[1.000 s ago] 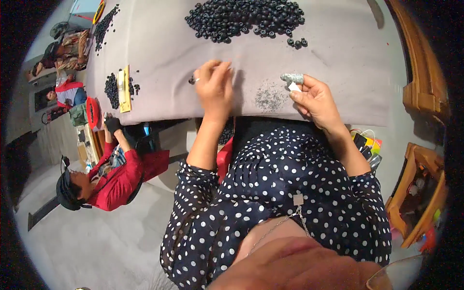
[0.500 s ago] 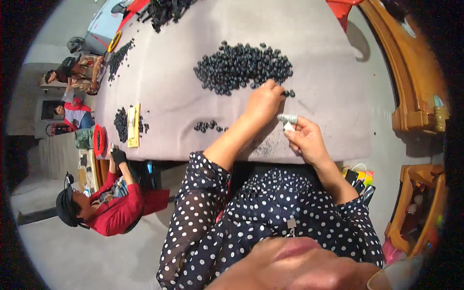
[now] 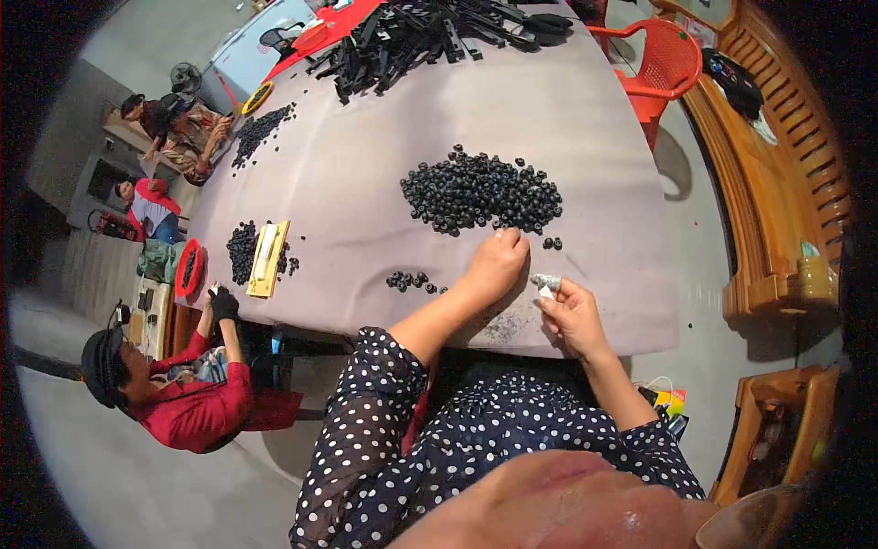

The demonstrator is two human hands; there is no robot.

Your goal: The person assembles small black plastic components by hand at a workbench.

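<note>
My left hand is closed with its fingertips together, just in front of a large pile of small black ring-shaped parts. Whatever it pinches is hidden. Beside it, my right hand grips a small white piece between thumb and forefinger; a grey-green wrap covers that forefinger. The two hands are apart. A few loose black parts lie right of my left fingertips. Left of my left wrist sits a small row of black parts. Dark crumbs are scattered on the cloth below my hands.
A grey cloth covers the table. Black strips are heaped at its far end. Leftward are a yellow board, a red tray and a co-worker in red. A red chair and wooden bench stand at right.
The view has tilted up, showing more of the table's far end. My left hand has drawn back slightly from the pile and the loose parts. My right hand keeps hold of the white piece.
</note>
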